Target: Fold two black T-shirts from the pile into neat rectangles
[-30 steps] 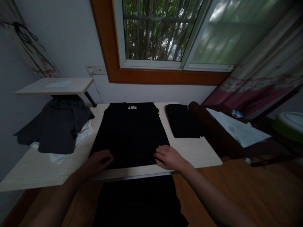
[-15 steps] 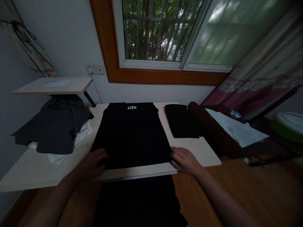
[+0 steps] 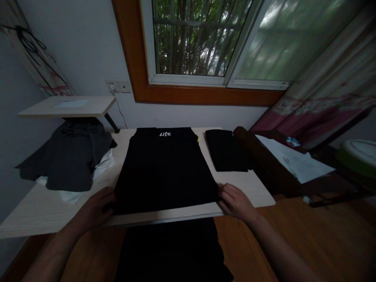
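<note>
A black T-shirt [image 3: 164,172] lies flat on the pale wooden table [image 3: 188,210], a small white print at its far end and a yellow tag at its right edge. At its near left corner, my left hand [image 3: 101,203] is closed on the cloth. My right hand [image 3: 235,200] pinches the near right corner in the same way. The fingertips of both hands are partly hidden. Just right of the shirt sits a folded black garment [image 3: 226,150].
Dark grey clothes [image 3: 70,156] are heaped over white cloth on the left, under a small raised shelf [image 3: 67,106]. A dark brown piece of furniture [image 3: 264,168] with a white sheet [image 3: 293,158] stands against the table's right side. Behind is a window [image 3: 194,39].
My left hand has moved left and my right hand slightly right. The shirt's near edge is now spread wider and straighter between them.
</note>
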`<state>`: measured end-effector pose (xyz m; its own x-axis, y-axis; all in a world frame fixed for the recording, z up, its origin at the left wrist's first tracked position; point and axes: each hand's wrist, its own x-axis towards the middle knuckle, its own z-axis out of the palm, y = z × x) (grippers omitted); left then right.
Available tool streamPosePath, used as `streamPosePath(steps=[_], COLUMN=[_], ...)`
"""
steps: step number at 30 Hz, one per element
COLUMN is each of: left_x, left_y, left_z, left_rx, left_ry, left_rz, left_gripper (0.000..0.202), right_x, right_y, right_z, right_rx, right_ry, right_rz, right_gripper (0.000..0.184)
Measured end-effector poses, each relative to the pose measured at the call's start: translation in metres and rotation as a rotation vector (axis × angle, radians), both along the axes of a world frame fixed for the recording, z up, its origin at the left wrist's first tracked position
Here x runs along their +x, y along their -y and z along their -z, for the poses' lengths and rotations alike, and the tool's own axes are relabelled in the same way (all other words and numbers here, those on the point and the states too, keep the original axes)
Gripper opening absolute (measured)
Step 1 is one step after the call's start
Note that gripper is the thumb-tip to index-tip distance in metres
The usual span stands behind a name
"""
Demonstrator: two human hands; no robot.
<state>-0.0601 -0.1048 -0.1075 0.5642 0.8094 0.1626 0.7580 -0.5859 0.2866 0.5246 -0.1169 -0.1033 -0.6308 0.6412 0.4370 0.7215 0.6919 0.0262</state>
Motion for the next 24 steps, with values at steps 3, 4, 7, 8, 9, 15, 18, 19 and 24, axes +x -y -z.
streamPosePath(steps=[3,4,7,8,9,15,18,19,24], left_x=[0.002,0.002,0.002,0.003,0.003,0.006,0.008,0.011,0.039], left_y=[0.001,0.001,0.001,0.001,0.002,-0.002,-0.011,-0.015,-0.04], left_z=[0.0,-0.001,-0.004,-0.006,-0.009,-0.026,-0.027,-0.025,-0.018], left_rx=[0.018,0.026,0.025,0.009,-0.013,-0.106,-0.067,-0.035,0.077], left_ry=[0.039,0.055,0.097,0.106,0.112,0.142,0.155,0.16,0.121], left_rz=[0.037,0.045,0.07,0.079,0.087,0.118,0.063,0.035,-0.079], left_gripper=[0.022,0.027,0.041,0.04,0.035,0.018,0.024,0.025,0.031], right_x=[0.001,0.001,0.001,0.0,0.0,0.0,-0.01,-0.017,-0.078], right_y=[0.0,0.0,0.001,0.001,0.001,-0.007,-0.019,-0.025,-0.057], right_z=[0.001,0.0,-0.004,-0.006,-0.007,-0.011,-0.015,-0.017,-0.021], right_rx=[-0.025,-0.04,-0.113,-0.14,-0.166,-0.187,-0.151,-0.158,-0.273], right_ry=[0.018,0.025,0.03,0.027,0.022,-0.065,-0.152,-0.191,-0.336], right_rz=[0.017,0.019,0.012,0.006,0.0,0.002,0.095,0.132,0.247], right_gripper=[0.01,0.01,0.014,0.015,0.017,0.019,0.021,0.023,0.045])
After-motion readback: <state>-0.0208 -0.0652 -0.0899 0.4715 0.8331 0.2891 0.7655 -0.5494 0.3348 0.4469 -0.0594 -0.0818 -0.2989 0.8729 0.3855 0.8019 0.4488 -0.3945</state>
